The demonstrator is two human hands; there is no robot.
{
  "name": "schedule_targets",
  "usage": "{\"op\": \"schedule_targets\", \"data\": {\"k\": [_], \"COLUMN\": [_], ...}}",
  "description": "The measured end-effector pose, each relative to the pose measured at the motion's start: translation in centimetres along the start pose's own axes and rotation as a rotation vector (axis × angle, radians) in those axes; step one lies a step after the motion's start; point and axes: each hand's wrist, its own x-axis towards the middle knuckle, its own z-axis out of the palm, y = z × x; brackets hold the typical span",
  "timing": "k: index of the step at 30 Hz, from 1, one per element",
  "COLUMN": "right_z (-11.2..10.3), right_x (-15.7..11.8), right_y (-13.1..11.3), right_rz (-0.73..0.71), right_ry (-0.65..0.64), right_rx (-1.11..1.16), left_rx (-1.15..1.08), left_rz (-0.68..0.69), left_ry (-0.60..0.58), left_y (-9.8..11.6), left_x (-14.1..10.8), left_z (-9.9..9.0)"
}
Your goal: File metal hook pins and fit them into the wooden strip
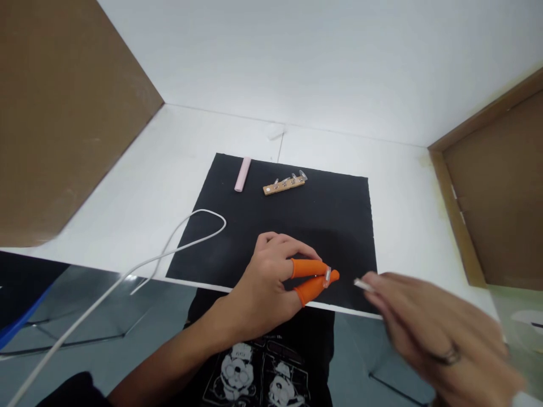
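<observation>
Orange rubber finger cots cover the thumb and index finger of my left hand. Between those two fingertips I pinch a small clear false nail, above the front edge of the black mat. To its right, apart from it, my right hand is closed on a small, flat white piece; most of that piece is hidden in the fingers, and the hand is partly blurred. Farther back on the mat lies a wooden strip with several clear false nails standing along it.
A pink bar lies at the mat's back left. One white cable loops over the mat's left edge and runs off the table. Brown boards stand at left and right, with a white wall behind.
</observation>
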Motion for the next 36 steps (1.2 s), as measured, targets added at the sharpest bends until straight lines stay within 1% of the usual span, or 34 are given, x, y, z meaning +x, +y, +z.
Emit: {"op": "schedule_targets", "data": {"k": [2, 3, 7, 9, 10, 13, 15, 16, 19, 21, 23, 25, 26, 28, 31, 33, 34, 36], "right_z": [-0.3, -0.3, 0.2, 0.3, 0.3, -0.2, -0.4, -0.4, 0.2, 0.7, 0.9, 0.9, 0.8, 0.7, 0.7, 0.8, 0.7, 0.6], "right_x": [-0.2, -0.3, -0.3, -0.2, -0.1, -0.1, -0.1, 0.0, 0.3, 0.5, 0.6, 0.6, 0.6, 0.7, 0.9, 1.0, 1.0, 1.0], "right_y": [0.9, 0.9, -0.9, -1.2, -0.9, 0.5, 0.8, 0.6, -0.8, -1.2, -0.5, 0.6, 1.0, 1.1, 0.1, -0.2, 0.0, 0.7], "right_rz": [0.030, 0.022, -0.093, -0.119, -0.097, 0.032, 0.076, 0.060, -0.072, -0.121, -0.096, -0.031, -0.006, -0.004, -0.109, -0.139, -0.127, -0.080], "right_ry": [0.046, 0.036, -0.036, -0.044, -0.033, 0.022, 0.047, 0.031, -0.074, -0.089, -0.027, 0.039, 0.052, 0.037, -0.046, -0.086, -0.073, -0.026], "right_rx": [-0.125, -0.131, 0.083, 0.126, 0.098, -0.068, -0.094, -0.051, 0.124, 0.167, 0.116, 0.009, -0.043, -0.061, 0.085, 0.151, 0.140, 0.044], "left_rx": [0.002, 0.004, 0.006, 0.003, 0.003, 0.003, -0.001, -0.002, -0.003, -0.004, 0.000, 0.007, 0.009, 0.010, 0.005, 0.004, 0.005, 0.007], "left_rz": [-0.002, -0.003, -0.010, -0.010, -0.011, -0.013, -0.012, -0.011, -0.006, -0.004, -0.005, -0.007, -0.007, -0.007, -0.005, -0.008, -0.010, -0.012], "left_ry": [0.005, 0.008, 0.002, -0.006, -0.010, -0.006, 0.004, 0.007, 0.008, 0.001, -0.008, -0.006, -0.004, -0.006, -0.016, -0.019, -0.021, -0.019], "left_y": [0.0, 0.0, 0.0, 0.0, 0.0, -0.1, -0.1, -0.1, -0.2, -0.2, -0.3, -0.3, -0.3, -0.4, -0.4, -0.4, -0.5, -0.5], "left_x": [-0.1, -0.1, 0.0, 0.0, 0.0, 0.0, 0.0, 0.0, 0.1, 0.2, 0.2, 0.2, 0.2, 0.2, 0.3, 0.3, 0.4, 0.4], "left_z": [0.0, 0.0, 0.1, 0.1, 0.1, 0.2, 0.2, 0.2, 0.2, 0.2, 0.1, 0.1, 0.1, 0.0, 0.0, 0.0, 0.0, 0.0]}}
